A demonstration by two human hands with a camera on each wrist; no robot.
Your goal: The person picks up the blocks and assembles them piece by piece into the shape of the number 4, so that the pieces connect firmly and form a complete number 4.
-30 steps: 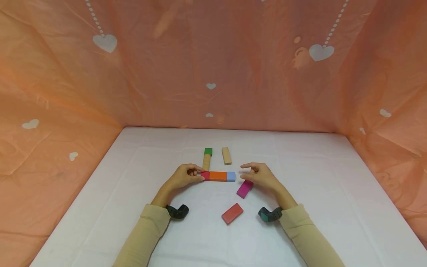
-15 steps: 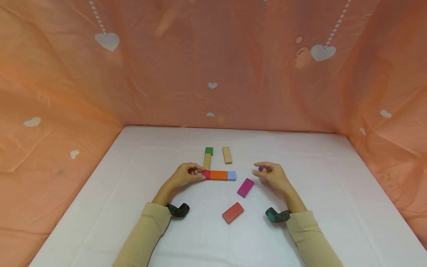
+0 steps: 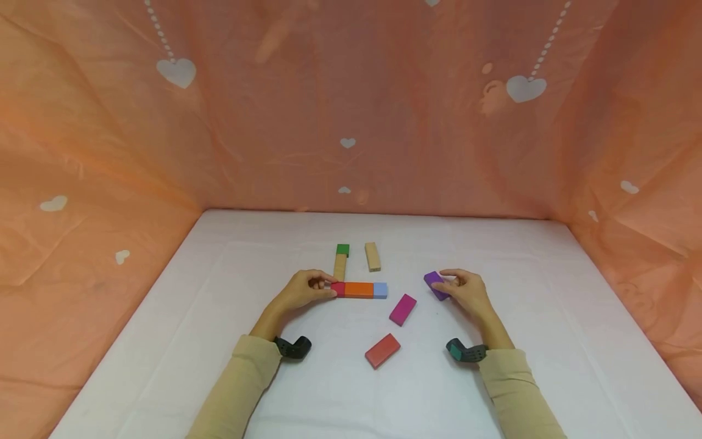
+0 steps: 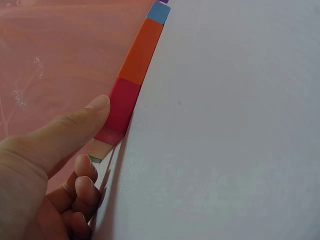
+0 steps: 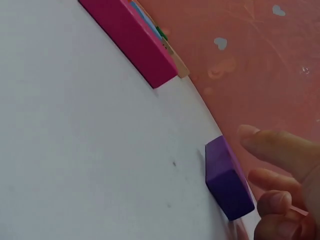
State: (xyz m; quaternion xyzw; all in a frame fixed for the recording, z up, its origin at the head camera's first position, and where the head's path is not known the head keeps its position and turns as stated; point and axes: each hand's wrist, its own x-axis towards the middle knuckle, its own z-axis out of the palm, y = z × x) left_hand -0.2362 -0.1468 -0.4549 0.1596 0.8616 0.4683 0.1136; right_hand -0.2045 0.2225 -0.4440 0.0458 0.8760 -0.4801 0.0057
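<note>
My left hand (image 3: 300, 289) pinches the crimson block (image 4: 122, 107) at the left end of a row, with the thumb along its near side. An orange block (image 3: 359, 290) and a light blue block (image 3: 380, 291) continue that row to the right. Beyond the crimson block lies a plain wooden block (image 3: 340, 267), with a green block (image 3: 342, 250) at its far end. My right hand (image 3: 468, 291) is at a purple block (image 5: 230, 177) lying on the table; thumb and index finger are spread, and a gap shows between them and the block in the right wrist view.
A magenta block (image 3: 403, 310) lies tilted between the row and the purple block. Nearer to me is a salmon-red block (image 3: 382, 351). Another plain wooden block (image 3: 372, 256) lies behind the row. Orange curtains (image 3: 351, 103) enclose the white table (image 3: 247, 244).
My right hand has moved to the right, off the magenta block, and most of the purple block has come into view. The left hand has stayed on the crimson block.
</note>
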